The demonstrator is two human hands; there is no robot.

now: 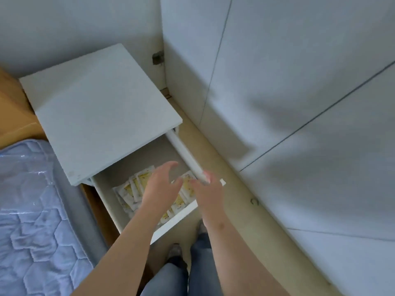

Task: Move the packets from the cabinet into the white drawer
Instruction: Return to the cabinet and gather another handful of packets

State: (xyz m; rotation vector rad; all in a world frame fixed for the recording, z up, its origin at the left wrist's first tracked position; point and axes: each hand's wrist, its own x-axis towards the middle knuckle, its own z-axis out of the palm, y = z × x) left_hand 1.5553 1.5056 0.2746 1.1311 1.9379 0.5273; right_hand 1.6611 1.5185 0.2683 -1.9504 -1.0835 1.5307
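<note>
1. Head view is showing a person's jeans-clad legs (166,278) and dark shoes (174,252) standing on the beige floor (235,221), right in front of the open drawer.
2. Both forearms are reaching forward over the drawer's front wall. The left hand (160,186) is hovering over the middle of the drawer, fingers spread wide and slightly curved, holding nothing. The right hand (208,193) is hanging by the drawer's right wall, thumb near the rim. Motion blur is hiding whether its fingers are pinching a packet.
3. The white drawer (183,150) is standing pulled out of a white nightstand (100,110), and the hands are covering part of its contents.
4. The packets (132,189), white with yellow print, are lying flat on the drawer's bottom in overlapping fans. They are showing under and on both sides of the left hand. Their long axes are mostly running front to back, and a few are skewing sideways.
5. A blue quilted mattress (32,210) in clear plastic is lying to the left, with a wooden edge (12,112) showing beyond it.
6. To the right and farther back, white cabinet doors (299,82) are standing shut, and a small ring (254,201) is lying on the floor near them.
</note>
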